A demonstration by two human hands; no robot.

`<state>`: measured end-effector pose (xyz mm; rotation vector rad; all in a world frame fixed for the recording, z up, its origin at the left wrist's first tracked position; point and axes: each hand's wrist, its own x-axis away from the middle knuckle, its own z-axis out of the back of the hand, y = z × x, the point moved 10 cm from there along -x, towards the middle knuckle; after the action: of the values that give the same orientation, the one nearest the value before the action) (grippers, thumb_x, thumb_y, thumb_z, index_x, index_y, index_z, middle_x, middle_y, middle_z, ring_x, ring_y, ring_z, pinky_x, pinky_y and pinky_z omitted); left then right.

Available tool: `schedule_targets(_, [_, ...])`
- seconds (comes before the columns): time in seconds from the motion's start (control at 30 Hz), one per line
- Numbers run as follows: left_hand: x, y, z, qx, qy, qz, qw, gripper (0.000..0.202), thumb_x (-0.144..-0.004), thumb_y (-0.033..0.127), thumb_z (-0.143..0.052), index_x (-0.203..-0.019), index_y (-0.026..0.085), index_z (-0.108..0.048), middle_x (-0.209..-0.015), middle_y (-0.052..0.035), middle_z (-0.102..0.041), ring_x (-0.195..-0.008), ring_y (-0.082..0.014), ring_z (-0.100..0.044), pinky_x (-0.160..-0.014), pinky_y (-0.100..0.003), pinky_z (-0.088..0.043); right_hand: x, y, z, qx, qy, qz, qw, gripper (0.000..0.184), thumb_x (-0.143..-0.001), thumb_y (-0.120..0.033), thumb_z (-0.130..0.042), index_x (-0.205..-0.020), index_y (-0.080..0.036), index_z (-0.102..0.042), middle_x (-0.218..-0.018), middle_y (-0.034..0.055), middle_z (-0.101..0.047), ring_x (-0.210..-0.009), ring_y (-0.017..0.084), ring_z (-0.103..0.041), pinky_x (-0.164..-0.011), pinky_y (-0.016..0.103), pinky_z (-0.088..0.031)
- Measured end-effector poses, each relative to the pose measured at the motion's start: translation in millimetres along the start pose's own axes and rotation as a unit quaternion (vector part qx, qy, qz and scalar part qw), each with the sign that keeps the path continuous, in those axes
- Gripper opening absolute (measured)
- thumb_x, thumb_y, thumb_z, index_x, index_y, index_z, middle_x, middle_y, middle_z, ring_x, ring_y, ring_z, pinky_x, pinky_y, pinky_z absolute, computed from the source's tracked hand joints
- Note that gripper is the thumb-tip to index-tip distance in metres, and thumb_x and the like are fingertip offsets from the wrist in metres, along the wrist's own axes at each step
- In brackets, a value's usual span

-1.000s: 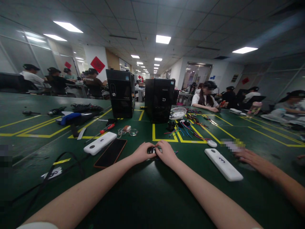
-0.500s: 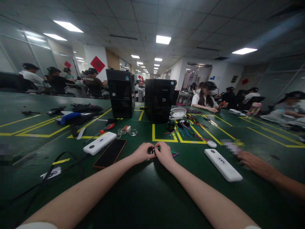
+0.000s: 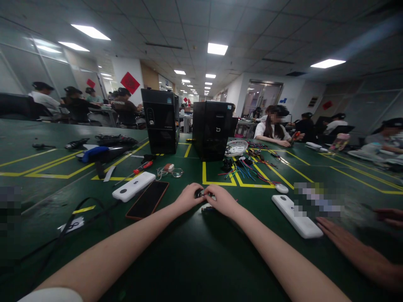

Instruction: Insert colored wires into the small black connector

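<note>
My left hand [image 3: 187,198] and my right hand [image 3: 223,199] meet over the green table [image 3: 195,256], fingers curled together. Both pinch a small dark connector [image 3: 199,193] between them, held just above the table. A short dark piece with wire ends [image 3: 208,208] lies under my right hand. A dark phone [image 3: 147,200] lies left of my left hand, with a white numbered box [image 3: 133,186] beyond it.
Two black computer towers [image 3: 160,121] [image 3: 213,130] stand behind. Coloured wires [image 3: 248,172], a white basket [image 3: 236,147], a red screwdriver [image 3: 141,167] and glasses [image 3: 171,171] lie around. Another white box [image 3: 295,215] and a neighbour's hand [image 3: 341,241] are at right. A black cable [image 3: 78,218] loops at left.
My hands lifted slightly with the connector and stayed together. The neighbour's hand at right drew back toward the near edge, away from the white box.
</note>
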<state>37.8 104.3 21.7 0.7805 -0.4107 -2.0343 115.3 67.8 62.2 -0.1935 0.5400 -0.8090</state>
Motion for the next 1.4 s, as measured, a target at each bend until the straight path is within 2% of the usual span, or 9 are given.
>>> schedule_targets(0.13, [0,-3,3.5,-0.012,0.005,0.013,1.000,0.026,-0.073,0.026,-0.062,-0.097,0.017,-0.060,-0.103,-0.0079,-0.059,-0.096,-0.0225,-0.054,-0.086,-0.036,-0.042,4,-14,-11,0.066,-0.088,0.022,0.994,0.004,-0.076,-0.017,-0.057,-0.078,-0.018,-0.060,-0.081,0.0031,-0.059,-0.078,0.015,-0.054,-0.069,0.025,-0.039])
schedule_targets(0.2, [0,-1,3.8,-0.017,0.003,0.014,1.000,0.027,-0.073,0.028,-0.062,-0.097,0.017,-0.059,-0.101,-0.0077,-0.060,-0.095,-0.0224,-0.054,-0.086,-0.036,-0.042,7,-15,-14,0.103,-0.116,0.021,0.988,0.010,-0.072,-0.020,-0.061,-0.082,-0.019,-0.062,-0.085,0.0050,-0.061,-0.082,0.018,-0.055,-0.070,0.027,-0.040])
schedule_targets(0.3, [0,-1,4.4,-0.020,0.008,0.016,1.000,0.027,-0.074,0.030,-0.062,-0.098,0.017,-0.059,-0.099,-0.0071,-0.061,-0.093,-0.0225,-0.055,-0.085,-0.036,-0.043,11,-4,-16,0.170,-0.143,-0.008,0.975,0.021,-0.068,-0.019,-0.062,-0.089,-0.019,-0.063,-0.090,0.0082,-0.063,-0.084,0.021,-0.057,-0.069,0.029,-0.042])
schedule_targets(0.43, [0,0,2.2,-0.024,0.006,0.020,0.999,0.028,-0.074,0.032,-0.062,-0.099,0.018,-0.059,-0.101,-0.0068,-0.061,-0.094,-0.0226,-0.055,-0.085,-0.035,-0.042,15,15,-21,0.241,-0.153,-0.058,0.957,0.017,-0.067,-0.012,-0.056,-0.082,-0.015,-0.065,-0.082,0.0120,-0.064,-0.073,0.022,-0.060,-0.064,0.030,-0.043])
schedule_targets(0.77, [0,4,-0.3,-0.027,-0.002,0.019,0.999,0.030,-0.074,0.032,-0.061,-0.101,0.018,-0.059,-0.102,-0.0071,-0.062,-0.095,-0.0236,-0.056,-0.085,-0.035,-0.043,21,15,-26,0.207,-0.154,-0.052,0.965,0.020,-0.065,-0.015,-0.058,-0.085,-0.015,-0.063,-0.084,0.0131,-0.065,-0.076,0.024,-0.061,-0.066,0.030,-0.045])
schedule_targets(1.0, [0,-6,5.7,0.029,0.003,0.067,0.997,0.031,-0.072,0.025,-0.064,-0.101,0.016,-0.059,-0.103,-0.0085,-0.062,-0.097,-0.0225,-0.057,-0.087,-0.033,-0.044,20,11,-15,0.150,-0.163,-0.069,0.973,0.019,-0.079,-0.020,-0.046,-0.095,-0.014,-0.054,-0.089,0.0130,-0.065,-0.076,0.023,-0.061,-0.063,0.029,-0.041])
schedule_targets(1.17, [0,-4,5.1,0.031,0.004,0.050,0.998,0.032,-0.071,0.026,-0.065,-0.101,0.016,-0.060,-0.102,-0.0080,-0.062,-0.096,-0.0224,-0.057,-0.087,-0.034,-0.044,18,6,-10,0.143,-0.169,-0.093,0.971,0.021,-0.084,-0.020,-0.041,-0.102,-0.015,-0.051,-0.089,0.0116,-0.065,-0.075,0.021,-0.060,-0.061,0.027,-0.037])
schedule_targets(1.33, [-1,-2,-0.1,0.011,-0.001,0.038,0.999,0.033,-0.072,0.031,-0.065,-0.100,0.016,-0.060,-0.102,-0.0079,-0.062,-0.096,-0.0230,-0.056,-0.086,-0.035,-0.043,18,5,-7,0.147,-0.177,-0.084,0.970,0.025,-0.081,-0.037,-0.050,-0.097,-0.019,-0.057,-0.091,0.0072,-0.065,-0.079,0.019,-0.059,-0.063,0.025,-0.036])
schedule_targets(1.4, [-1,-4,0.1,0.011,0.000,0.042,0.999,0.033,-0.072,0.031,-0.064,-0.101,0.017,-0.060,-0.102,-0.0080,-0.062,-0.096,-0.0231,-0.056,-0.085,-0.034,-0.043,17,13,-2,0.163,-0.174,-0.110,0.965,0.024,-0.080,-0.040,-0.052,-0.090,-0.020,-0.059,-0.088,0.0061,-0.065,-0.079,0.019,-0.059,-0.063,0.024,-0.036])
